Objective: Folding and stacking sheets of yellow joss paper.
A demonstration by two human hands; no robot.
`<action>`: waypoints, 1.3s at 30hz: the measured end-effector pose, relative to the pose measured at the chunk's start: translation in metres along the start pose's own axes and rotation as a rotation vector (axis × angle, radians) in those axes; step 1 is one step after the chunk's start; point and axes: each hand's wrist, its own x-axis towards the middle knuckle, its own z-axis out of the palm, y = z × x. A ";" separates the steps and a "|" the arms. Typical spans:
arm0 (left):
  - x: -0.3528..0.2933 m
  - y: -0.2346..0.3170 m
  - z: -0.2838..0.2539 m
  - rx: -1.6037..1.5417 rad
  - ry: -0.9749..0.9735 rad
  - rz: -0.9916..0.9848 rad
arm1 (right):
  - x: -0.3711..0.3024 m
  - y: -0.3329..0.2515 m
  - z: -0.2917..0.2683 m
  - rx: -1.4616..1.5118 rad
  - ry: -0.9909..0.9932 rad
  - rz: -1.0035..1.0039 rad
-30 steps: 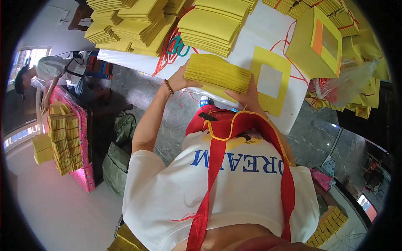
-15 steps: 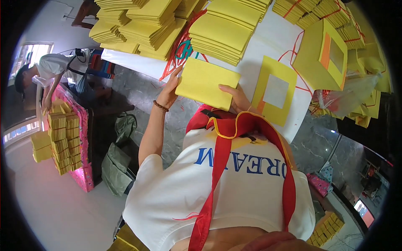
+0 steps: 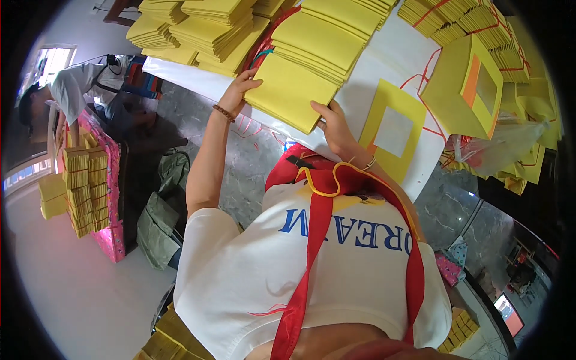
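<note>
A stack of folded yellow paper [image 3: 290,90] lies at the near edge of the white-covered table [image 3: 366,66]. My left hand [image 3: 236,95] grips its left end, thumb on top and the other fingers at the edge. At the lower right corner, my right hand [image 3: 336,127] holds it with the thumb on top, the remaining fingers partly hidden. The stack sits against the near end of a row of overlapping yellow folded stacks [image 3: 321,36]. To the right of my right hand lies a flat yellow sheet [image 3: 369,108] with a pale rectangle in its middle.
Yellow piles [image 3: 216,30] rise at the far left of the table. Red cords [image 3: 425,78] lie near an upright yellow folder [image 3: 456,90] on the right. Tied yellow bundles [image 3: 474,24] stand behind it. At left, another person [image 3: 78,90] bends over more bundles [image 3: 87,186].
Both hands have moved the yellow stack forward, away from my body, and up against the row of stacks. It now covers most of the green cord.
</note>
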 end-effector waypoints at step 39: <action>-0.069 0.051 0.086 0.827 0.341 0.782 | -0.092 -0.067 -0.103 -0.154 -0.064 -0.003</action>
